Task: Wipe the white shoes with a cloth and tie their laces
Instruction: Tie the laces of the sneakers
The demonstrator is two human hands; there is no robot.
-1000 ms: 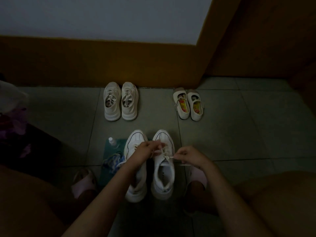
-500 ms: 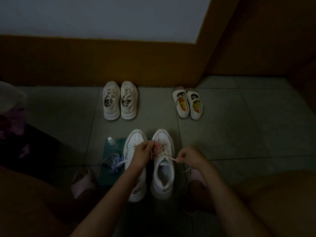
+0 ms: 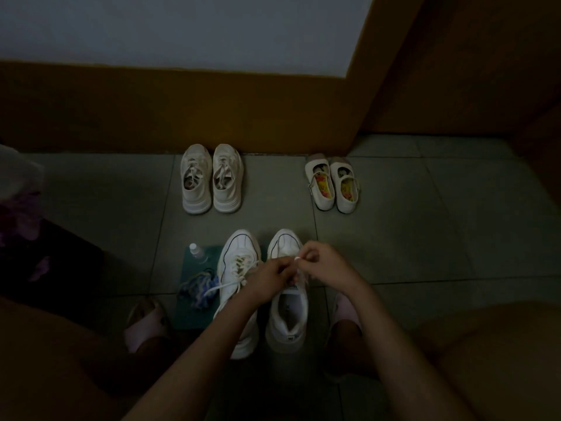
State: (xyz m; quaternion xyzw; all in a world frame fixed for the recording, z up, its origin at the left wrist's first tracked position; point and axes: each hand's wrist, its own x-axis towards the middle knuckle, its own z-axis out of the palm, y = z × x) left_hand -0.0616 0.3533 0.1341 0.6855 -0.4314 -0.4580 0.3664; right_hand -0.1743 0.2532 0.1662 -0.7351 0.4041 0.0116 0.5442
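Nearest us, both forearms reach down from our crouch to the near pair of white shoes on the floor (image 3: 394, 238). Half a second ago the hands were drawn apart, the right one pulling a lace end out sideways. Now they have met over the right shoe (image 3: 288, 317). The left hand (image 3: 268, 276) is curled round the lace (image 3: 296, 259) above the tongue, and the right hand (image 3: 323, 264) pinches its pale tip just beside it. We judge the tightening pull is done and a loop or knot is being formed. The crossing itself is hidden under our fingers, and the dim light blurs the rest. The left shoe (image 3: 236, 262) has laces trailing loose, so it is not yet tied. Just beside it the cloth (image 3: 197, 287) lies on a mat (image 3: 194, 314) near a spray bottle (image 3: 195, 250). Farther off, two other pairs stand by the wall.
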